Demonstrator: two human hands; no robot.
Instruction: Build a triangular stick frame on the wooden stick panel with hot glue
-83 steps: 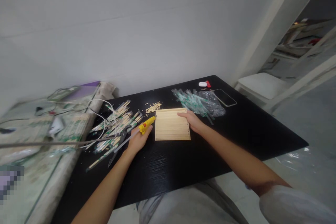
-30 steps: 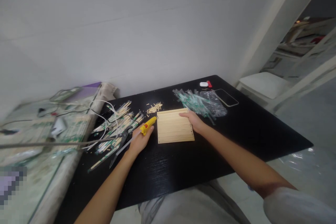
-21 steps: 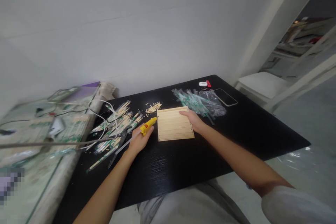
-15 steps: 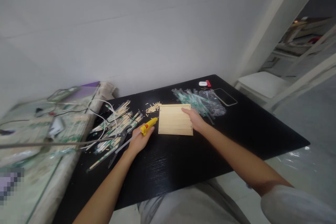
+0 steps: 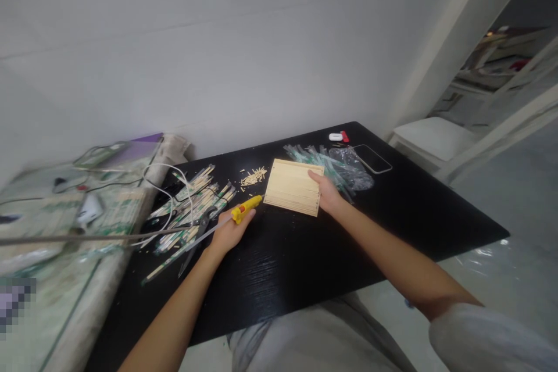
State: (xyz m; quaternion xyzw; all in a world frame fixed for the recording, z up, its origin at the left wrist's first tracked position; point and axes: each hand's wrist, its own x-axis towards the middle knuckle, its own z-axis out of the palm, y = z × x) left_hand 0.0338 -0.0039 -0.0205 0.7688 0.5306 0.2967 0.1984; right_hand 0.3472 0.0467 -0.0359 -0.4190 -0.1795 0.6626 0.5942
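My left hand (image 5: 230,233) is closed around a yellow hot glue gun (image 5: 246,208), with a pale glue stick (image 5: 211,232) sticking out of its back. The nozzle points at the lower left corner of a flat wooden panel (image 5: 292,189), made of thin sticks laid side by side. My right hand (image 5: 328,193) grips the panel's right edge, thumb on top, and holds it tilted. Whether the nozzle touches the panel I cannot tell. Beyond the nozzle lies a small heap of short cut stick pieces (image 5: 254,176).
Wrapped chopsticks (image 5: 196,200), dark-handled cutters (image 5: 204,224) and a white cable (image 5: 168,165) lie at left. Torn wrappers (image 5: 320,164), a phone (image 5: 372,159) and a white case (image 5: 335,136) are at right on the black table (image 5: 414,203). A cord crosses the left foreground.
My right hand has turned the panel clockwise and raised its far edge, so its lower left corner now sits by the nozzle. The glue gun has barely moved.
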